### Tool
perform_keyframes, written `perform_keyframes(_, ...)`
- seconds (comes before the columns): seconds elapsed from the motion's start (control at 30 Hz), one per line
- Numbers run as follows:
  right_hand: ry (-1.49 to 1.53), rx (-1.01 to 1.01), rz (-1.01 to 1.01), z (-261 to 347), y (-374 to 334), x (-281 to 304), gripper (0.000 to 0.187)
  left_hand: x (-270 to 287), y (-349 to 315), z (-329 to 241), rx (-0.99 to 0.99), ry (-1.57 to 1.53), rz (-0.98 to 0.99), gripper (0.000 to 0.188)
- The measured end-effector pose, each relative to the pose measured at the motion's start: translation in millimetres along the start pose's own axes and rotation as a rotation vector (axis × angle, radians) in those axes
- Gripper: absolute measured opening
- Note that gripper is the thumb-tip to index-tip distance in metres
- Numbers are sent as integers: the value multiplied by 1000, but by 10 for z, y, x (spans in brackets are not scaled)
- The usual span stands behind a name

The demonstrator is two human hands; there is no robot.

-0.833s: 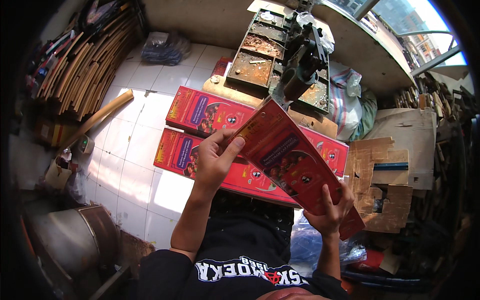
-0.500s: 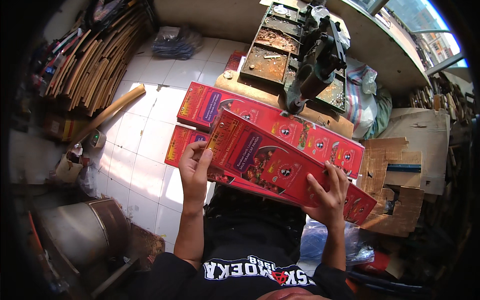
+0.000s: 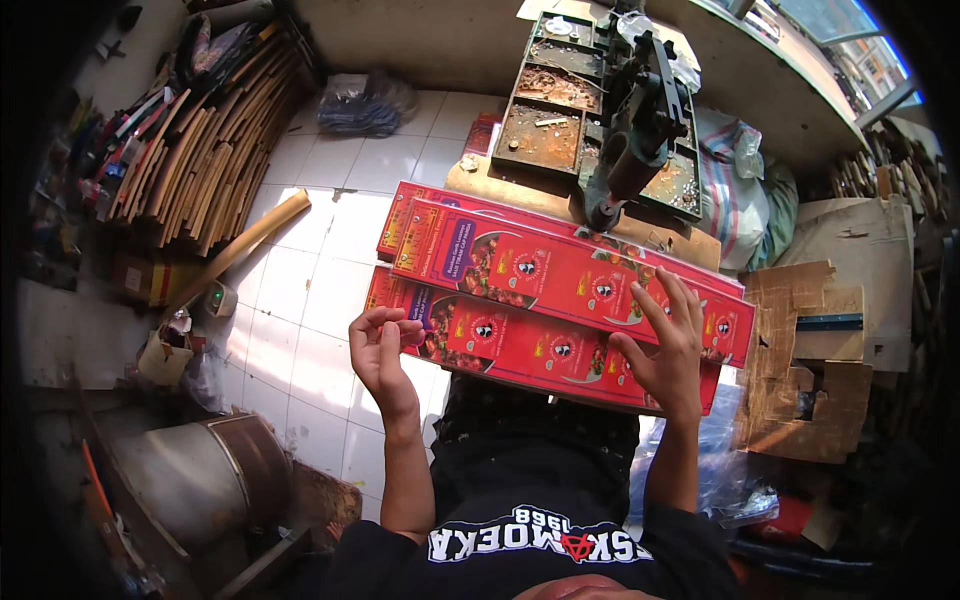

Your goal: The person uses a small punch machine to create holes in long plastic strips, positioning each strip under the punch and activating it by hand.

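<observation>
Across the middle, a red panel point(image 3: 570, 275) lies aslant over the far stack point(image 3: 394, 225) of like panels, hiding most of it; only its left end and a strip along the back show. The panel's near edge also overlaps the near stack point(image 3: 530, 345) in view, and whether it touches that stack is hard to tell. The right hand point(image 3: 665, 345) is over the panel's right part with its grip wide, thumb and fingers spread, covering some of the print; whether the fingertips press down cannot be told. The left hand point(image 3: 385, 350) is at the near stack's left end, its grip narrow and loosely curled, thumb and fingers apart, the fingertips blocking part of the stack's edge. What bears the stacks is out of sight beneath them. Beyond, a dark press point(image 3: 635, 165) stands between compartmented trays point(image 3: 535, 170) on a tan desk point(image 3: 485, 182), mostly covered; the small bits in the trays are too tiny to name. A striped sack point(image 3: 725, 190) sits to the right, torn cardboard point(image 3: 790, 400) nearer. At left, sheets point(image 3: 215, 150) lean in a row, and a metal drum point(image 3: 185, 475) fades into the dark rim.
</observation>
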State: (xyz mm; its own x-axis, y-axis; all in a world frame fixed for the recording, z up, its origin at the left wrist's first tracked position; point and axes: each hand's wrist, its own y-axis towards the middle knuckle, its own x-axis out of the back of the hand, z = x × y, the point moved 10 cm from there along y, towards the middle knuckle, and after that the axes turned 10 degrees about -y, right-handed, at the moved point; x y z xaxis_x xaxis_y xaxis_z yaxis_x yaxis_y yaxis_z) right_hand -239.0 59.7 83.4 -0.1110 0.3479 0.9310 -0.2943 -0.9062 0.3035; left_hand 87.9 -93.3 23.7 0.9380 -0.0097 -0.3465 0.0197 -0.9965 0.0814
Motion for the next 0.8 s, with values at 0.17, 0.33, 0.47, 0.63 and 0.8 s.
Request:
perform_keyframes(0.17,-233,-304,77,-615,-652,1,76,-661,-64,-64,-366,672,381,37)
perform_keyframes(0.33,-275,-389,79,-1117,-850,-114,71,-1082,11,165,-519,1160,647,56)
perform_keyframes(0.47,-237,-412,37,-1237,-734,-139,68,-1093,214,350,-444,1205,654,47)
perform_keyframes(0.63,-245,-567,-67,-1220,-810,-62,75,-1076,269,358,-477,1208,582,44)
perform_keyframes(0.8,-234,-675,-152,-1313,-1007,-103,76,-1031,285,357,-490,1232,550,45)
